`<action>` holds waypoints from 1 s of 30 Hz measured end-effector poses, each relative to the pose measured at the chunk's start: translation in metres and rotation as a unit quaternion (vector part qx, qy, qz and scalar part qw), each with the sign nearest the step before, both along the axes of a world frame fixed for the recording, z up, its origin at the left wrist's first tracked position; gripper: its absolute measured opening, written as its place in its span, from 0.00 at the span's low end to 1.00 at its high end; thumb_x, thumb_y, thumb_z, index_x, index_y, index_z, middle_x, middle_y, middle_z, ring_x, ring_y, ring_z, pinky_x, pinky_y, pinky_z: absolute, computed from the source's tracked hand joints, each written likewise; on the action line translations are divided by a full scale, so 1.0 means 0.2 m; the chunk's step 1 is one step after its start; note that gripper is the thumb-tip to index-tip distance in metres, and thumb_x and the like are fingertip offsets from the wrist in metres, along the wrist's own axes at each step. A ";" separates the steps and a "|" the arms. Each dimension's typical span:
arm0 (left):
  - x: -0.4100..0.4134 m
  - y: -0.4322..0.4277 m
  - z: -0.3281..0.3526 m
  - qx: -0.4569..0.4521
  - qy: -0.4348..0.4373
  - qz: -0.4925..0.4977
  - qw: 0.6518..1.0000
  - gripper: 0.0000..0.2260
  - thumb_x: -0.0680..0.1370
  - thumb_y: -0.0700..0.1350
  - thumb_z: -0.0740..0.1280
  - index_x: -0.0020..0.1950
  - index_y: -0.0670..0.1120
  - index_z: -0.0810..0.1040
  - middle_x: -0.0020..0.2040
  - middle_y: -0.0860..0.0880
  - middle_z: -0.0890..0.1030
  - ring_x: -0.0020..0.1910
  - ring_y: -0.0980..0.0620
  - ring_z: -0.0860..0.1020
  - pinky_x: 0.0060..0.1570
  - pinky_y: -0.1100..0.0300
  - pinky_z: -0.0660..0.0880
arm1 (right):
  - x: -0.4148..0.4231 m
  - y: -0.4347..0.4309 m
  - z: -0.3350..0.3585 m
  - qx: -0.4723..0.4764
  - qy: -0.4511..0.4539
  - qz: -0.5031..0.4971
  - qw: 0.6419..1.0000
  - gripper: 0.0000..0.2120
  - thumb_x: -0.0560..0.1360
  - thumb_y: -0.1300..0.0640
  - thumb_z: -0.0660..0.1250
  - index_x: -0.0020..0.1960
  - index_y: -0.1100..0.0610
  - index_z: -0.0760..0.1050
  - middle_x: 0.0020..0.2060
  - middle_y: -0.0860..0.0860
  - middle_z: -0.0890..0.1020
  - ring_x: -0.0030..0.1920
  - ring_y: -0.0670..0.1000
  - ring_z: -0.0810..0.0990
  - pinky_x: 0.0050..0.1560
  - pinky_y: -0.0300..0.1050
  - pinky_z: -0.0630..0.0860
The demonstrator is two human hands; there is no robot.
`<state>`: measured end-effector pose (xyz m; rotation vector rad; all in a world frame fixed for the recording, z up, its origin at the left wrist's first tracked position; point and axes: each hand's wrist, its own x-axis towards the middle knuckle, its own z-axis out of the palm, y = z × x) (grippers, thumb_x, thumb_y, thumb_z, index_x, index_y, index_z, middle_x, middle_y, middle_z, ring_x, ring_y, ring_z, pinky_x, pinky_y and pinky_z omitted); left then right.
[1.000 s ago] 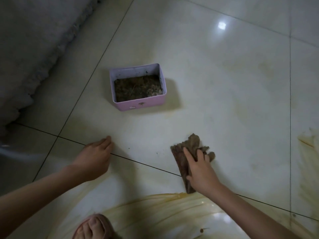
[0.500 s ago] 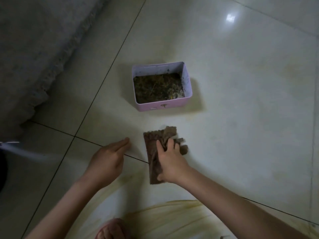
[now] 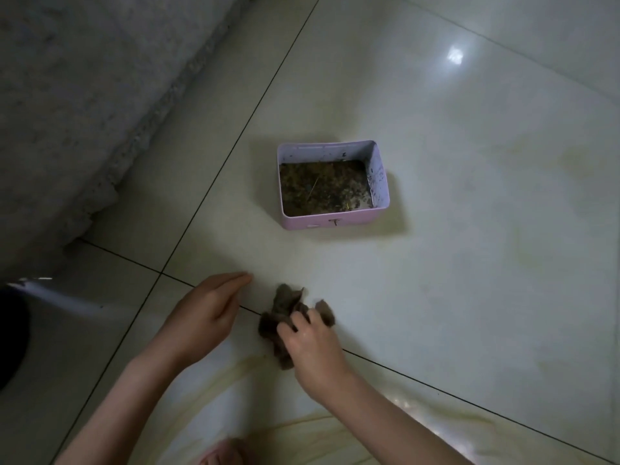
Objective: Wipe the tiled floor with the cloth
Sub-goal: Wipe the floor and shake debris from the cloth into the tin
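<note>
A brown cloth (image 3: 285,307) lies bunched on the pale tiled floor (image 3: 469,263), over a dark grout line. My right hand (image 3: 312,347) grips the cloth, fingers curled into its folds. My left hand (image 3: 204,313) rests flat on the floor just left of the cloth, fingers straight and pointing right. Yellowish wet streaks (image 3: 268,427) cover the tile close to me.
A pink rectangular box (image 3: 335,221) holding dark dirt and debris stands on the floor beyond the hands. A rough grey wall or slab (image 3: 67,112) fills the upper left. My foot (image 3: 228,453) shows at the bottom edge. A dark object (image 3: 10,337) sits at the far left.
My right hand slid the cloth leftward toward the left hand, and the cloth went from spread flat to bunched in the fingers. The left hand stayed on the floor.
</note>
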<state>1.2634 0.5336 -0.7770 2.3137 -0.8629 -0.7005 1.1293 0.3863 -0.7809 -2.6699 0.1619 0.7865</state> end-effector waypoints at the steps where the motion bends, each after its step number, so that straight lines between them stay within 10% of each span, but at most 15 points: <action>1: 0.00 0.01 0.01 -0.004 0.005 0.007 1.000 0.16 0.80 0.38 0.62 0.68 0.44 0.75 0.67 0.49 0.76 0.67 0.50 0.72 0.65 0.60 0.65 | 0.01 0.00 -0.01 0.006 -0.004 -0.017 1.000 0.20 0.73 0.66 0.63 0.65 0.59 0.71 0.61 0.60 0.73 0.63 0.62 0.68 0.63 0.54 0.68; 4: -0.01 0.03 0.03 -0.003 0.014 0.018 1.000 0.16 0.80 0.38 0.62 0.67 0.43 0.76 0.66 0.48 0.76 0.67 0.49 0.72 0.64 0.61 0.65 | 0.09 -0.06 0.00 0.111 -0.005 -0.190 0.975 0.16 0.71 0.63 0.66 0.58 0.54 0.79 0.54 0.56 0.81 0.55 0.58 0.77 0.55 0.45 0.72; 8: 0.02 0.00 0.04 0.004 0.011 0.028 1.000 0.16 0.80 0.37 0.62 0.66 0.44 0.77 0.65 0.48 0.77 0.66 0.49 0.73 0.63 0.59 0.68 | 0.16 -0.16 0.12 0.357 -0.013 -0.470 0.807 0.13 0.67 0.69 0.71 0.48 0.55 0.82 0.41 0.53 0.83 0.42 0.50 0.81 0.49 0.45 0.80; 13: 0.14 -0.19 0.12 -0.045 0.014 0.054 0.997 0.14 0.80 0.38 0.62 0.65 0.44 0.77 0.63 0.48 0.79 0.62 0.50 0.76 0.62 0.56 0.72 | 0.33 -0.36 0.44 0.477 -0.114 -0.513 0.705 0.15 0.69 0.74 0.70 0.47 0.57 0.78 0.40 0.55 0.82 0.38 0.52 0.81 0.40 0.47 0.82; 17: 0.26 -0.45 0.28 -0.183 0.114 0.114 0.970 0.11 0.80 0.35 0.62 0.61 0.39 0.77 0.53 0.46 0.82 0.48 0.62 0.80 0.49 0.67 0.75 | 0.48 -0.55 0.68 0.442 -0.128 -0.461 0.759 0.16 0.72 0.65 0.73 0.58 0.57 0.78 0.51 0.57 0.83 0.49 0.55 0.83 0.50 0.56 0.82; 21: 0.34 -0.66 0.46 -0.325 0.400 0.161 0.842 0.10 0.81 0.40 0.59 0.57 0.48 0.78 0.46 0.49 0.85 0.44 0.53 0.83 0.39 0.57 0.81 | 0.62 -0.64 0.80 0.324 -0.111 -0.404 0.848 0.22 0.74 0.58 0.72 0.67 0.56 0.74 0.56 0.54 0.82 0.56 0.54 0.81 0.59 0.54 0.78; 30: 0.53 -0.78 0.51 -0.359 0.427 0.142 0.818 0.02 0.70 0.43 0.66 0.39 0.45 0.77 0.34 0.49 0.79 0.36 0.50 0.74 0.32 0.63 0.79 | 0.71 -0.81 1.01 0.044 -0.093 -0.200 0.974 0.15 0.77 0.51 0.67 0.62 0.52 0.78 0.53 0.52 0.82 0.53 0.53 0.80 0.57 0.49 0.77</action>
